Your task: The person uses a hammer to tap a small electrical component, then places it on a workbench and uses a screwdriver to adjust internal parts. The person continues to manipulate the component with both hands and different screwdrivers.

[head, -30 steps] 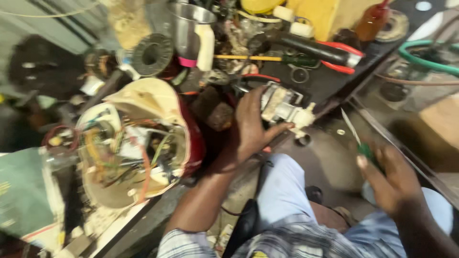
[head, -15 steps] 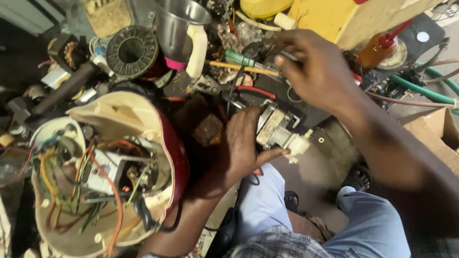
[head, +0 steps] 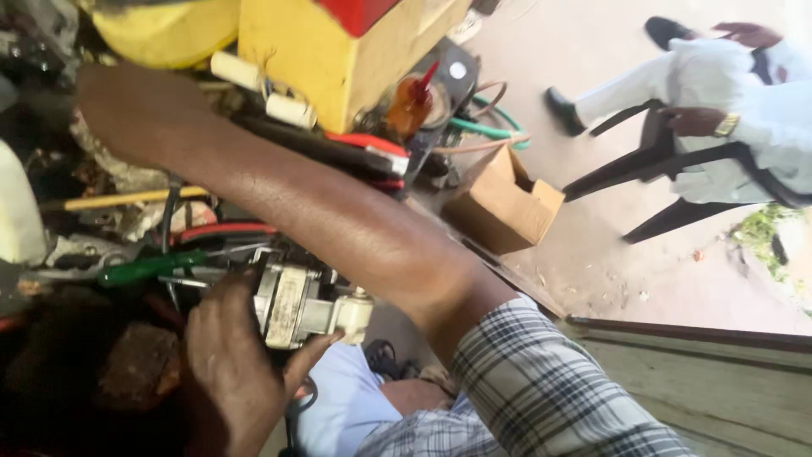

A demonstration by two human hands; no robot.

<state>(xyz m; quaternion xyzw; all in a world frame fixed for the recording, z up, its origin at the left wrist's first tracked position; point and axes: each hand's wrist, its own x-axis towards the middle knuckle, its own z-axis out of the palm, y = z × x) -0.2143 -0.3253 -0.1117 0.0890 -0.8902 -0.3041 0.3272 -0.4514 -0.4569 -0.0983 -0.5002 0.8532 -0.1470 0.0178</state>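
Observation:
My left hand (head: 228, 364) grips a small grey and white electric motor part (head: 296, 306) at the front edge of a cluttered workbench, thumb under its white end. My right arm crosses over it toward the back left. My right hand (head: 114, 106) is among the clutter there; its fingers are blurred and hidden, so what it holds cannot be seen. A green-handled screwdriver (head: 152, 267) lies just left of the motor part, close to my left hand.
A yellow-handled tool (head: 127, 200), red-handled pliers (head: 364, 145), a red-nozzled bottle (head: 412, 106), a yellow box (head: 338, 63) and a green hose (head: 495, 127) crowd the bench. An open cardboard box (head: 501, 203) sits on the floor. Another person sits on a dark chair (head: 668, 156) at the right.
My right arm has stretched farther across the bench to the back left. The view has swung right, so the open appliance shell is gone and the floor and seated person show. My left hand keeps its grip.

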